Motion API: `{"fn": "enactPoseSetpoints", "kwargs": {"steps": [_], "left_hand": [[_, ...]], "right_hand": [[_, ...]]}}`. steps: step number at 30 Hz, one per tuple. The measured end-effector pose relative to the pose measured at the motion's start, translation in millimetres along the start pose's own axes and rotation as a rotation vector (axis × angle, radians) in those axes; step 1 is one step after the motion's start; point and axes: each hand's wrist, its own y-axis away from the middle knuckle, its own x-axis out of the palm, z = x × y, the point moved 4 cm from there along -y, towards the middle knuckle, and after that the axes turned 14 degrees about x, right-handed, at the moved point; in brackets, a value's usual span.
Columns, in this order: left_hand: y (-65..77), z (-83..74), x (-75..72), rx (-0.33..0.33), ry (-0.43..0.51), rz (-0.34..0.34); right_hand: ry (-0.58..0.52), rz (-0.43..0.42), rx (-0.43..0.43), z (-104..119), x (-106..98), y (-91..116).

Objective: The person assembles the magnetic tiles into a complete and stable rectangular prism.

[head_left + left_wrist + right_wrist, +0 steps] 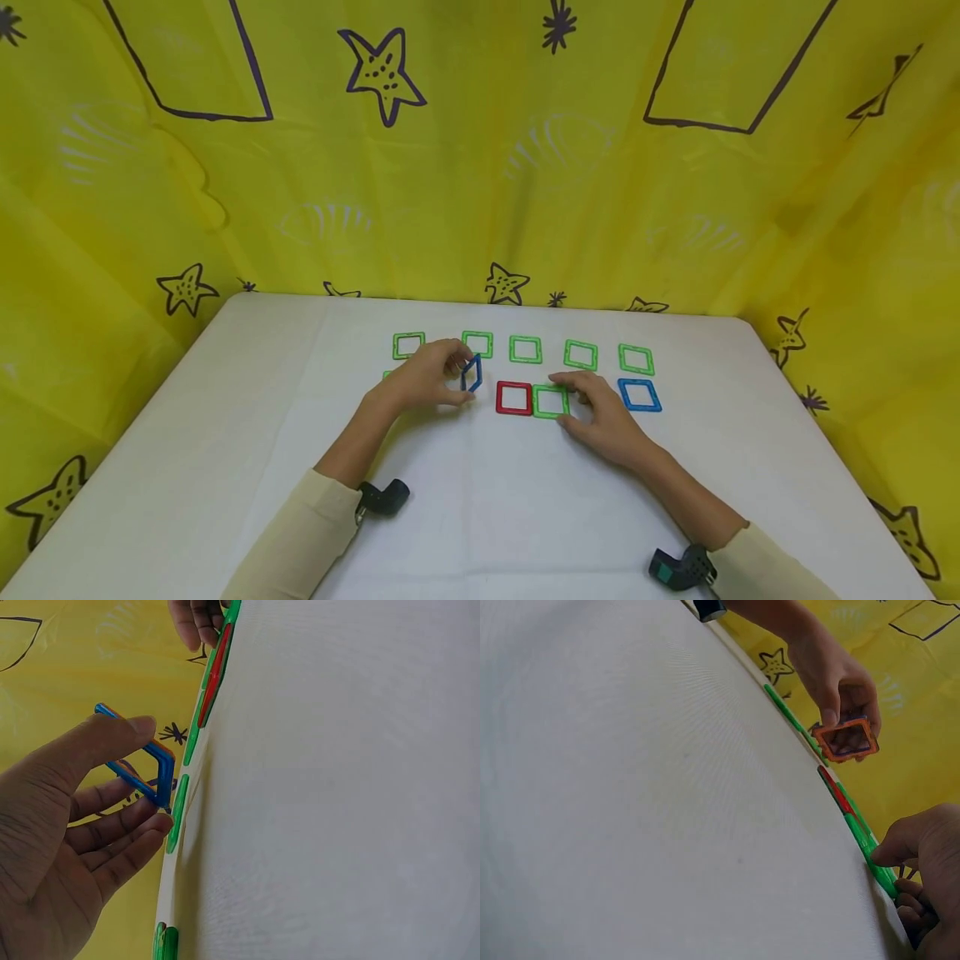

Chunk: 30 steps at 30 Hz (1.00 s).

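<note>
Admittedly, my left hand point(429, 375) has just a thumb-and-fingers pinch on the thin blue plastic square frame point(163, 780), held steeply tilted above the white counter point(525, 500); an orange face point(849, 757) shows on its other side, and I cannot tell whether that is a second piece. If my fingers loosened, it could drop and knock the back-row green plastic square frame point(477, 333) just beyond it. My right hand point(603, 421) grips the light green plastic square frame point(549, 416) by its edges, its left side touching the red plastic square frame point(499, 398) flat on the counter. Pulling unevenly there could part that pair, and, if the edges are magnetic, approaching crookedly could make the blue frame snap on askew.
</note>
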Motion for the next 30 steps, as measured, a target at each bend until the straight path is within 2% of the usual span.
{"fn": "enactPoseSetpoints", "kwargs": {"steps": [5, 13, 20, 30], "left_hand": [[-0.1, 1.2, 0.7, 0.035, 0.02, -0.004], [-0.4, 0.5, 2.9, 0.087, 0.072, -0.004], [-0.7, -2.5, 5.7, 0.102, 0.072, -0.002], [-3.5, -7.4, 11.7, 0.173, 0.078, -0.02]], "right_hand": [[-0.012, -0.016, -0.023, 0, -2, 0], [-0.041, 0.006, 0.006, 1, 0, 2], [-0.04, 0.004, 0.017, 1, 2, 4], [-0.029, -0.003, 0.003, 1, 0, 2]]}}
